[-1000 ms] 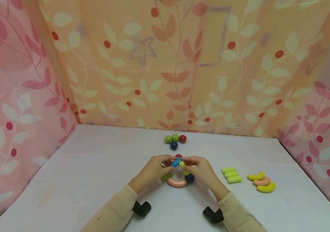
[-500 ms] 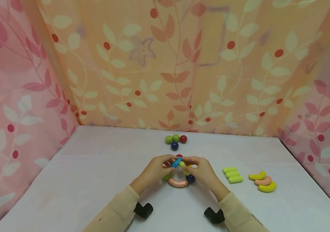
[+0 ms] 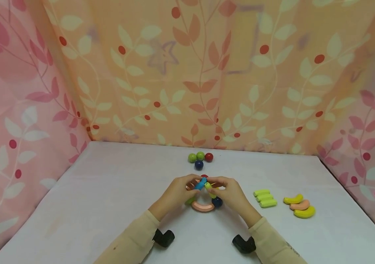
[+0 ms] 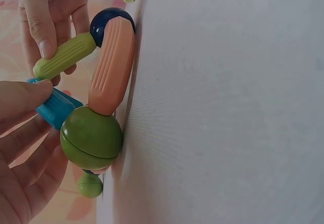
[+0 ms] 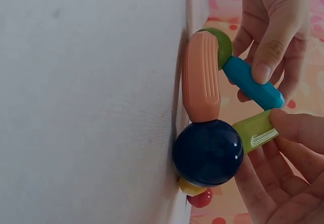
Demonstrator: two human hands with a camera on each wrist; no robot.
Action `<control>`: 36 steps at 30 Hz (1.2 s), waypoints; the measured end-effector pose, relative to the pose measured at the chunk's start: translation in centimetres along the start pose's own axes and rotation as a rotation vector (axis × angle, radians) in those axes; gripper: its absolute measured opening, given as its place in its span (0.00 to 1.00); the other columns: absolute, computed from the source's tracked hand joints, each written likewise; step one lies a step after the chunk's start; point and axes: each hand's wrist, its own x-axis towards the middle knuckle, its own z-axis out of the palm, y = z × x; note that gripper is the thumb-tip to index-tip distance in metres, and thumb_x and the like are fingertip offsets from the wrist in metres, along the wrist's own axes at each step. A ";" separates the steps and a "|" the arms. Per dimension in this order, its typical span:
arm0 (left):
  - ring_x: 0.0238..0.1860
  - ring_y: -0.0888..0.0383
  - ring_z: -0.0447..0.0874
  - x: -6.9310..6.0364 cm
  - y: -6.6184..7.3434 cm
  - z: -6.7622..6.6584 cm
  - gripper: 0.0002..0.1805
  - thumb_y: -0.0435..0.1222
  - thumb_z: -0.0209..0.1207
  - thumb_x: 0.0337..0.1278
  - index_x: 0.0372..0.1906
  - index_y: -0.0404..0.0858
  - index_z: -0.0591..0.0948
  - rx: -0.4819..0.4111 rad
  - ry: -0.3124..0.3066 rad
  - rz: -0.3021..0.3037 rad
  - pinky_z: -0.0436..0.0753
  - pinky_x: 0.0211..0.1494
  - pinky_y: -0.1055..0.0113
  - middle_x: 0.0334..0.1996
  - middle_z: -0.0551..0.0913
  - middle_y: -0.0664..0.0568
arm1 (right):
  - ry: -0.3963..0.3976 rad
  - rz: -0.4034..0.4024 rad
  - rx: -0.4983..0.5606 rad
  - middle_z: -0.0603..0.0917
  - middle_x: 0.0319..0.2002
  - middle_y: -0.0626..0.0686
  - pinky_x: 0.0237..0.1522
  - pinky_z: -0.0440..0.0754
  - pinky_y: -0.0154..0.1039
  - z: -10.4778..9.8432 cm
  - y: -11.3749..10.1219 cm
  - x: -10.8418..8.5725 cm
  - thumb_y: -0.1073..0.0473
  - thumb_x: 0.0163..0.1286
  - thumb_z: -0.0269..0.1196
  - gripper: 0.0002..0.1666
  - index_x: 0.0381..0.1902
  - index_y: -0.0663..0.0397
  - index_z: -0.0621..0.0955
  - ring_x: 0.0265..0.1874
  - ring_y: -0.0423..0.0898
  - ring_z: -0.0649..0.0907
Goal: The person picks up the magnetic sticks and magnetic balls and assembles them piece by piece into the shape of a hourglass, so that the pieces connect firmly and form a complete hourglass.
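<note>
My left hand [image 3: 178,189] pinches a blue rod [image 4: 56,107] between thumb and fingers. A yellow-green rod [image 5: 255,130] is pinched in my right hand [image 3: 231,190]. The upper ends of both rods lean together, close or touching; I cannot tell which. In the left wrist view, the blue rod's lower end meets a green ball [image 4: 91,137]. The yellow-green rod's lower end meets a dark blue ball [image 5: 207,153]. Along the tabletop, a curved orange bar [image 3: 202,207] joins the two balls. Behind the fingers, a red ball [image 3: 204,176] is partly hidden.
Two green balls, a red ball [image 3: 209,157] and a dark blue ball [image 3: 199,165] sit farther back on the white table [image 3: 124,172]. To the right lie several yellow-green rods [image 3: 265,198], then yellow curved pieces [image 3: 304,212] with an orange curved piece [image 3: 300,205] between them.
</note>
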 end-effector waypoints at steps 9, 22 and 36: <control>0.47 0.55 0.83 -0.1 0.0 0.1 0.21 0.33 0.66 0.61 0.60 0.45 0.80 -0.023 0.011 0.017 0.85 0.51 0.59 0.47 0.85 0.51 | 0.001 0.017 0.027 0.87 0.52 0.55 0.41 0.86 0.36 0.0 0.0 -0.2 0.61 0.64 0.70 0.20 0.54 0.54 0.85 0.49 0.50 0.84; 0.46 0.55 0.82 0.1 0.0 0.1 0.21 0.33 0.66 0.60 0.59 0.45 0.81 -0.049 0.015 0.003 0.84 0.52 0.57 0.45 0.86 0.52 | 0.005 0.019 0.033 0.87 0.52 0.55 0.42 0.86 0.37 -0.2 -0.3 -0.1 0.61 0.64 0.70 0.19 0.54 0.54 0.85 0.49 0.50 0.83; 0.46 0.54 0.83 0.0 0.0 0.3 0.21 0.33 0.66 0.60 0.58 0.45 0.81 -0.024 0.014 -0.002 0.84 0.52 0.57 0.45 0.86 0.52 | 0.020 0.007 0.013 0.88 0.49 0.55 0.41 0.85 0.35 -0.2 -0.3 -0.2 0.60 0.64 0.69 0.17 0.51 0.54 0.86 0.47 0.49 0.83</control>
